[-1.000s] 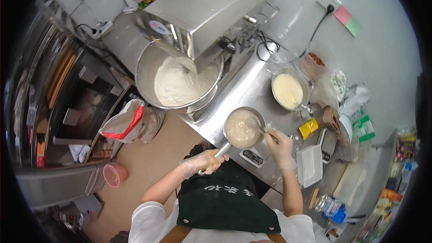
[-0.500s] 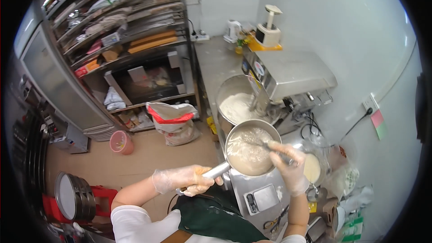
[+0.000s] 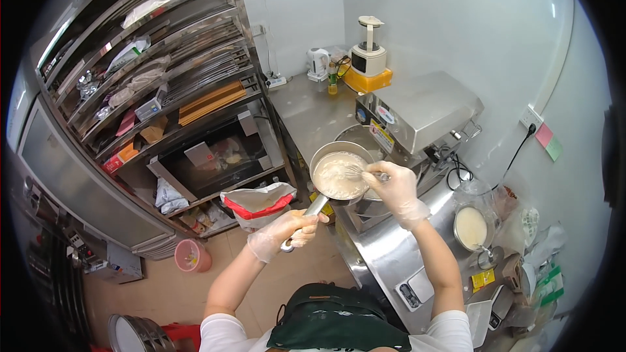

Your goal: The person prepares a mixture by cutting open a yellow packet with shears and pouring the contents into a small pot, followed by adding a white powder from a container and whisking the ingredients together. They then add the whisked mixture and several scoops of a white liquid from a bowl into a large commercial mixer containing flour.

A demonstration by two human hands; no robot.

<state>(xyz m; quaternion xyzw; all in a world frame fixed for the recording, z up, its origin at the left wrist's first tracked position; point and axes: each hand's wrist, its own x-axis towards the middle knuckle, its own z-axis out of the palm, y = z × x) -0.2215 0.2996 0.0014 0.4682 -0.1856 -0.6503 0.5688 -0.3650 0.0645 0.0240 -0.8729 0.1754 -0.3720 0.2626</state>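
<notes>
My left hand [image 3: 287, 231], in a clear glove, grips the handle of a steel saucepan [image 3: 332, 181] of pale, cream-coloured liquid, held up over the front of the steel mixer. My gloved right hand [image 3: 398, 195] holds a wire whisk [image 3: 355, 173] by its handle, its loops in the liquid. The mixer's bowl [image 3: 355, 130] sits under the machine's housing [image 3: 427, 107], mostly hidden behind the pan. Right of my right hand, a bowl of pale liquid [image 3: 470, 227] stands on the steel counter [image 3: 385, 251].
A tray rack [image 3: 195, 39] with an oven [image 3: 212, 160] stands at left. A red-trimmed sack [image 3: 257, 202] and pink bin [image 3: 192, 254] are on the floor. A scale [image 3: 412, 292], bags and packets crowd the counter. A kettle [image 3: 318, 62] and white appliance [image 3: 368, 58] stand in the back corner.
The view has swung up and left to the rack and corner. Both hands have carried the pan higher, away from the counter toward the mixer bowl, the whisk still in it.
</notes>
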